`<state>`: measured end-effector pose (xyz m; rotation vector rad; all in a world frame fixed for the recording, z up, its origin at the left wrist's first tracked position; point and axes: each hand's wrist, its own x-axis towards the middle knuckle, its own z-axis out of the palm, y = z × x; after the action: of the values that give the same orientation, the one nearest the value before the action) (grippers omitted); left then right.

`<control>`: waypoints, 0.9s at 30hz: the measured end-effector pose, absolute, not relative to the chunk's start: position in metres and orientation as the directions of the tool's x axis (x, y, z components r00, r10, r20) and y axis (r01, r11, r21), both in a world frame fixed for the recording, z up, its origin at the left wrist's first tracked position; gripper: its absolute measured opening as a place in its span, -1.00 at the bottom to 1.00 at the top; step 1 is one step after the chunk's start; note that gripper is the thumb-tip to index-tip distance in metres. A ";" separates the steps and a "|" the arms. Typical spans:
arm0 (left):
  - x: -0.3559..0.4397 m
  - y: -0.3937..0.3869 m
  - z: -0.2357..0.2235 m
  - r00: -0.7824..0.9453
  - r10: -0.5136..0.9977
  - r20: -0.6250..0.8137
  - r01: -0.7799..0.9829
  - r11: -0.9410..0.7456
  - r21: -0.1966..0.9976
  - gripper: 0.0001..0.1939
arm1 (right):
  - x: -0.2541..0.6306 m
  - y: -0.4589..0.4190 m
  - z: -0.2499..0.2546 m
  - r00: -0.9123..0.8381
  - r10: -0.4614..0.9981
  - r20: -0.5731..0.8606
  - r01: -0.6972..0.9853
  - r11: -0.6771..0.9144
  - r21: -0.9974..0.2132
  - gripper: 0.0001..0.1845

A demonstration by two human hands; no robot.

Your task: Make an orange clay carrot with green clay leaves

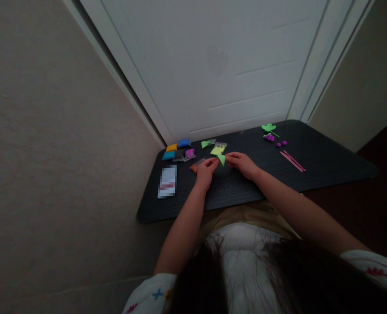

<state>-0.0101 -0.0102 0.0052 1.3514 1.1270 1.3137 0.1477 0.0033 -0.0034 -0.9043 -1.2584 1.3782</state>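
Note:
A light green piece of modelling clay [221, 159] is held between my two hands, above the middle of the dark table. The fingertips of my left hand [208, 166] are pinched on its left side. On its right side, my right hand [241, 163] grips it between thumb and fingers. Just beyond it lies a clear packet of yellow clay [218, 149]. An orange-red clay packet [195, 166] is partly covered by my left hand. Behind stands another clear packet with green clay [207, 143].
Blue [184, 143], orange [171, 148], teal [169, 155] and purple [190, 153] packets lie at the table's [246, 187] left. Nearby is a blurred white packet [168, 181]. Rightward are a green leaf shape [268, 127], purple balls [270, 138] and pink tools [292, 161].

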 end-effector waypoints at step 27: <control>-0.010 -0.008 0.004 0.095 0.995 -0.032 -0.344 0.062 0.937 -0.79 | 0.151 0.001 0.005 -0.114 0.989 0.091 -0.203 0.066 -0.977 -0.61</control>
<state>-0.0099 -0.0080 0.0038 0.9536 0.9074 1.2579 0.1511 0.0008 0.0051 -0.9430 -1.1830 1.3266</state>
